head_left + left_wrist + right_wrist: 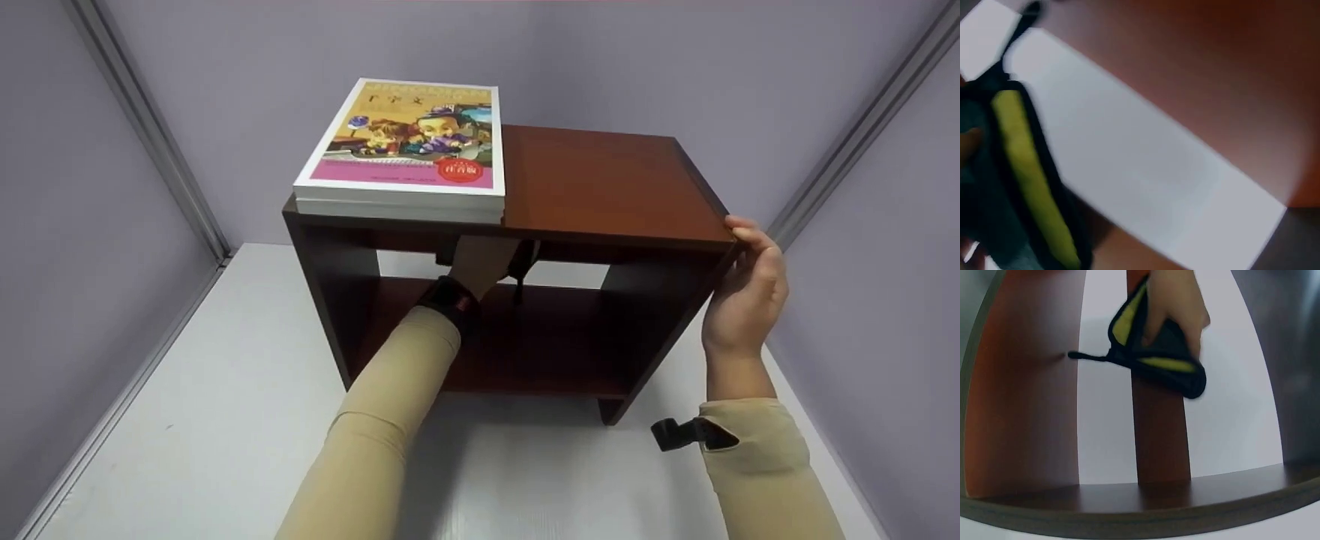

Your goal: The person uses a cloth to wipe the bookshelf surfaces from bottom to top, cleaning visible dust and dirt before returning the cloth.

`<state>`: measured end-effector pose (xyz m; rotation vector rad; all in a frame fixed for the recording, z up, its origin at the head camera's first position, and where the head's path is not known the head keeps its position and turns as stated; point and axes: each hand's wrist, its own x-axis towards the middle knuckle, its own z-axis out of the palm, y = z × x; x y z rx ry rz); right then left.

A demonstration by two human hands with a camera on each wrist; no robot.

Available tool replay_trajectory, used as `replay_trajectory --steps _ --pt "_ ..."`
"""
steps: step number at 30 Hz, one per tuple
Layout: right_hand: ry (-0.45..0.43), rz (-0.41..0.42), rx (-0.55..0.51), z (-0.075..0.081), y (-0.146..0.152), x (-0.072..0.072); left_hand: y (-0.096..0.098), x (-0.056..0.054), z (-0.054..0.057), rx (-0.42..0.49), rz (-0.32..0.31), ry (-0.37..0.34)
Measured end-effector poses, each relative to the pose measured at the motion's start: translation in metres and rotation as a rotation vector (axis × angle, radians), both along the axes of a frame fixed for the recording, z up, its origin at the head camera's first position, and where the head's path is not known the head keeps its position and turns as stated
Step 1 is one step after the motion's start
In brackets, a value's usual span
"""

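Grasping a cloth [1168, 373] inside the shelf [592, 184], the left hand [482, 270] is standing out differently in each view. In the head view, the shelf's top board is hiding the fingers and leaving only dark bits of the cloth showing beneath it. The right wrist view is showing that grip from within the shelf: thumb and fingers are pinching the folded cloth, and its black loop is pointing toward the shelf's red-brown board. Blurred but closer, the left wrist view is revealing a yellow band between black edges — the hand is barely entering the frame there.

The head view alone is showing the right hand [750, 296], whose bent fingers are holding the shelf's front right top corner — and the books [412, 142], which are lying stacked on the shelf's top left.
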<state>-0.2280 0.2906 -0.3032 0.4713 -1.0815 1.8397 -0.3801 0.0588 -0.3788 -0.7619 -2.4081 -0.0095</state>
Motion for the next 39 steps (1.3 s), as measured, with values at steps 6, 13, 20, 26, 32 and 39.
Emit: replay_trajectory --steps 6,13,20,26,32,39 --pt "-0.029 0.037 -0.013 -0.001 0.001 0.003 -0.033 0.008 -0.016 -0.192 0.167 0.068" --pt "-0.039 0.04 -0.041 0.006 0.007 0.004 -0.068 0.008 -0.014 -0.036 0.344 -0.012" --pt "-0.049 0.048 -0.033 0.004 0.007 0.005 -0.092 0.008 -0.017 0.098 0.402 -0.086" --pt "-0.06 0.062 -0.03 0.0 0.0 0.005 -0.098 0.007 -0.024 0.141 0.438 -0.067" --pt "-0.066 0.035 -0.057 -0.001 -0.003 0.003 -0.088 0.01 -0.013 0.116 0.474 -0.174" --pt "-0.021 0.007 -0.033 0.001 0.0 0.001 -0.076 0.006 -0.009 0.107 0.528 -0.146"
